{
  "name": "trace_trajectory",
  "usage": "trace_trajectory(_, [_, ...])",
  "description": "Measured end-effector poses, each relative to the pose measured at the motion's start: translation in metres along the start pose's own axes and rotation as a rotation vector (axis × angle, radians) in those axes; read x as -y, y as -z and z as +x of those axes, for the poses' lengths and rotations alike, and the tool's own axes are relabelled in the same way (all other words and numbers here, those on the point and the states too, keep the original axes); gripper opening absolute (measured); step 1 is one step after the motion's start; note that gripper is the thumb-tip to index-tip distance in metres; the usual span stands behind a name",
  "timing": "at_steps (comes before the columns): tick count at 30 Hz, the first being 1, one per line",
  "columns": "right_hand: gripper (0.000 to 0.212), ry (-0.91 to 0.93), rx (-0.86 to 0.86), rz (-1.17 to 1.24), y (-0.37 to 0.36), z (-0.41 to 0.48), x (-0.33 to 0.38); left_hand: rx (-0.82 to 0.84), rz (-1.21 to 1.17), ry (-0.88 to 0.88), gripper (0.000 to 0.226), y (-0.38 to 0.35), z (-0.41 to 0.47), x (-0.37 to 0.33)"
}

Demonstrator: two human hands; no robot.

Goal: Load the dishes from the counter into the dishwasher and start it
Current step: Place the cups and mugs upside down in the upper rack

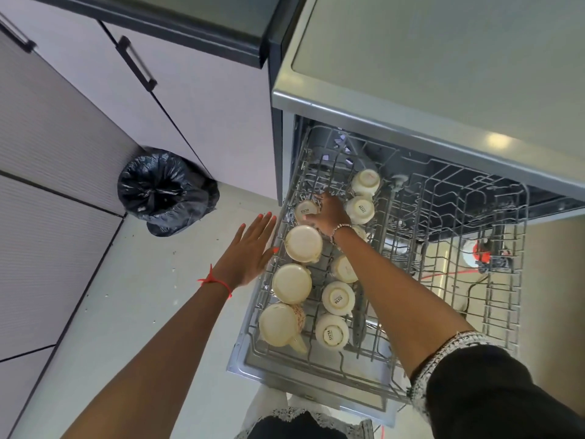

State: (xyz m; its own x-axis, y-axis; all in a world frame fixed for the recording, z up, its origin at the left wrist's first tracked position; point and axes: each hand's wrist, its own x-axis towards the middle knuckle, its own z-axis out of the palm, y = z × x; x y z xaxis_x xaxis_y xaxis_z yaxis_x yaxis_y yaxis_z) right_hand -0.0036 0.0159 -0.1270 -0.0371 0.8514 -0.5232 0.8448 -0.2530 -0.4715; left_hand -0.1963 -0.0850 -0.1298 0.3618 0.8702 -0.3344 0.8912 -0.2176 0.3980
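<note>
Rack (459, 280) right half free; upturned cups (291, 283) crowd left; dishwasher top (411, 74) overhangs rear.

cream cups, grey wire, coral nails

the cups (335, 299) in the grey wire rack (443, 280) are cream, several with black "sista" lettering on their bases, including the cup (304, 210) gripped by the right hand (329, 213). a cream jug (281, 324) has a brownish speckled pattern on its side. the dishwasher (411, 58) top is silver-grey. the left hand (250, 251) has coral-red nails and a red thread (215, 280) at the wrist. the right wrist wears a silver bracelet (341, 229), and its black sleeve (506, 400) has black-and-white speckled trim. the bin bag (164, 191) is glossy black. the cupboard doors (205, 106) are pale lilac with black handles (136, 63). the floor (142, 312) is off-white with dark flecks.
</note>
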Motion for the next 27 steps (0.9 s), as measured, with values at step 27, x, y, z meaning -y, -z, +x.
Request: trace_trajectory(27, [0.053, 0.503, 0.128, -0.174, -0.036, -0.247, 0.079, -0.191, 0.156, 0.191, 0.052, 0.036, -0.219, -0.036])
